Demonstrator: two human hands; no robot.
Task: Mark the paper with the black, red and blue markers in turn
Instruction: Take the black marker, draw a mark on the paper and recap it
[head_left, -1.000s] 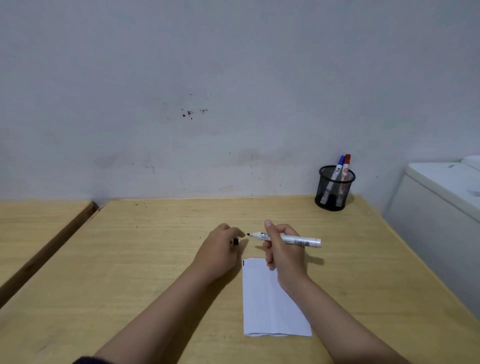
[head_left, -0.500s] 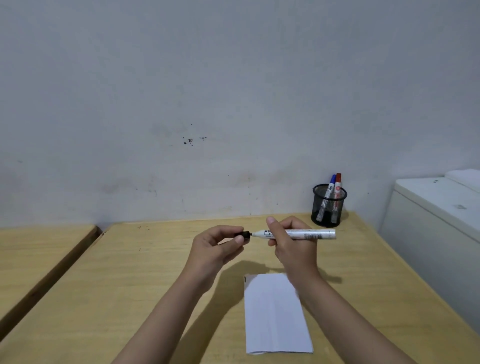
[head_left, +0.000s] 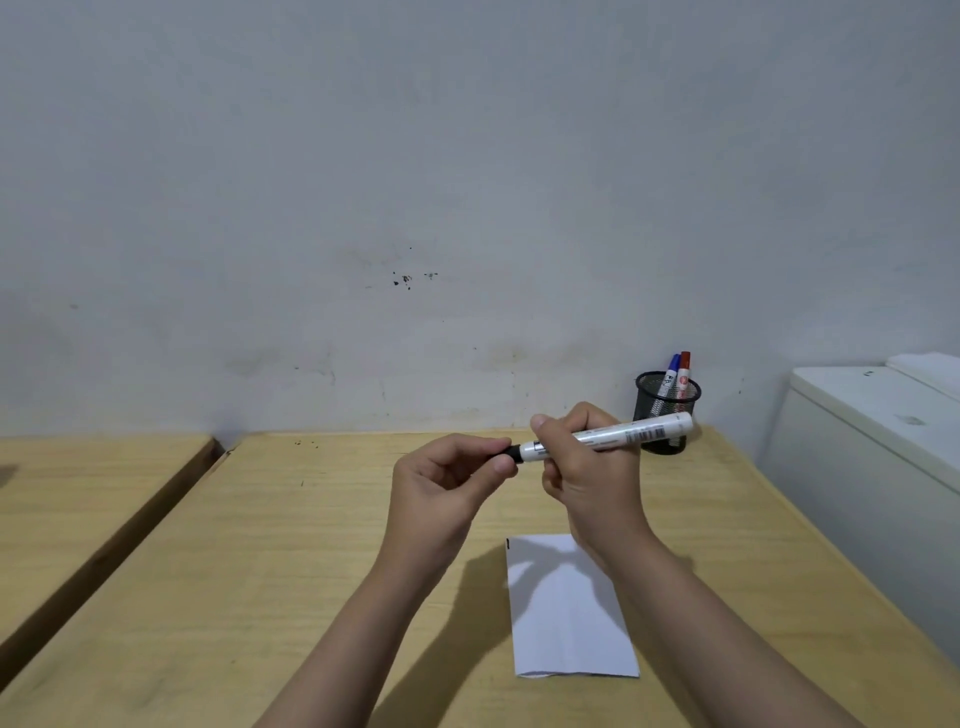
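My right hand (head_left: 589, 467) grips the white barrel of the black marker (head_left: 621, 435), held level above the table. My left hand (head_left: 447, 480) pinches the marker's black cap (head_left: 511, 453), which sits on the marker's left end. Below the hands a folded white paper (head_left: 569, 618) lies on the wooden table (head_left: 291, 561), with a short black mark at its top left corner. The red marker (head_left: 684, 370) and the blue marker (head_left: 670, 373) stand in a black mesh pen holder (head_left: 666, 402) at the back right.
A pale wall rises right behind the table. A white cabinet (head_left: 872, 467) stands against the table's right side. A second wooden surface (head_left: 88, 493) lies to the left across a dark gap.
Both hands rose from the paper. The bare tip seen a second ago is now covered by the cap in my left hand. The view tilted upward.
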